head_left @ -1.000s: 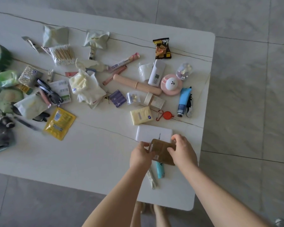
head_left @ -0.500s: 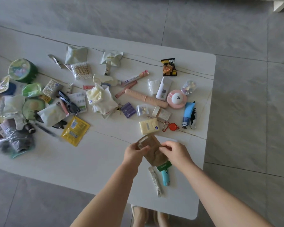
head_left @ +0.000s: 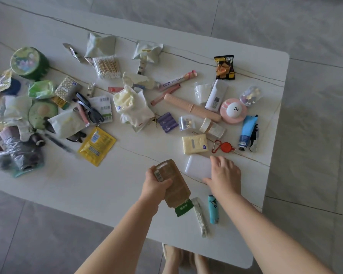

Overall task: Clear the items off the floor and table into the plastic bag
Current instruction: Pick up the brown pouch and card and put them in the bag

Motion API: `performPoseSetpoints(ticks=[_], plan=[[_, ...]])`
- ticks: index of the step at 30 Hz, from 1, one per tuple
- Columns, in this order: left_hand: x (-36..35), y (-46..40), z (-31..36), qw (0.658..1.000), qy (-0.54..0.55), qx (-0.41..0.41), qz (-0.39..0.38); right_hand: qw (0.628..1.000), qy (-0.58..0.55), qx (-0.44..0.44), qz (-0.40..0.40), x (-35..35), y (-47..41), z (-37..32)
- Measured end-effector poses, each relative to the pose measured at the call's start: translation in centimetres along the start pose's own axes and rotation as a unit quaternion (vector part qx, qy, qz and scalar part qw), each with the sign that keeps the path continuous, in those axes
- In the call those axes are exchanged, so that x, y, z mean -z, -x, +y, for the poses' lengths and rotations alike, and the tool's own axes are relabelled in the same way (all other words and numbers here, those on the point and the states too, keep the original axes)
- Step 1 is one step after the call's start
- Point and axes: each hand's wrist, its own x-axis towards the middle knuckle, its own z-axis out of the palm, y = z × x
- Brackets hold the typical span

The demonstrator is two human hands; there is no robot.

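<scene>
The left hand is clamped round a brown pouch, lifted off the table, green end toward the person. Just right of that grip, the right hand lies flat, fingers spread, on a white case (pressing on it or curling under, I cannot tell). Below that hand lie a teal tube and a clear packet. Beyond it, a yellow tissue pack and a red clip. The far-left heap holds crumpled plastic, possibly the bag.
</scene>
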Motion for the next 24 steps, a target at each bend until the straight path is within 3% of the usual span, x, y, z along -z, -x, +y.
performPoseSetpoints(ticks=[6, 12, 18, 24], plan=[[0.1, 0.1, 0.6, 1.0, -0.012, -0.004, -0.003, 0.999, -0.003, -0.043, -0.016, 0.6, -0.1, -0.2], [-1.1, 1.3, 2.5, 0.996, -0.077, -0.035, 0.001, 0.988, -0.127, -0.06, -0.06, 1.3, 1.5, 0.8], [-5.1, 0.5, 5.9, 0.989, -0.12, -0.085, -0.01, 0.965, -0.247, -0.077, -0.039, 2.4, 2.9, 4.2], [-9.1, -3.4, 6.7, 0.983, -0.146, -0.092, 0.062, 0.956, -0.274, -0.102, -0.023, 1.9, 1.7, 6.0]])
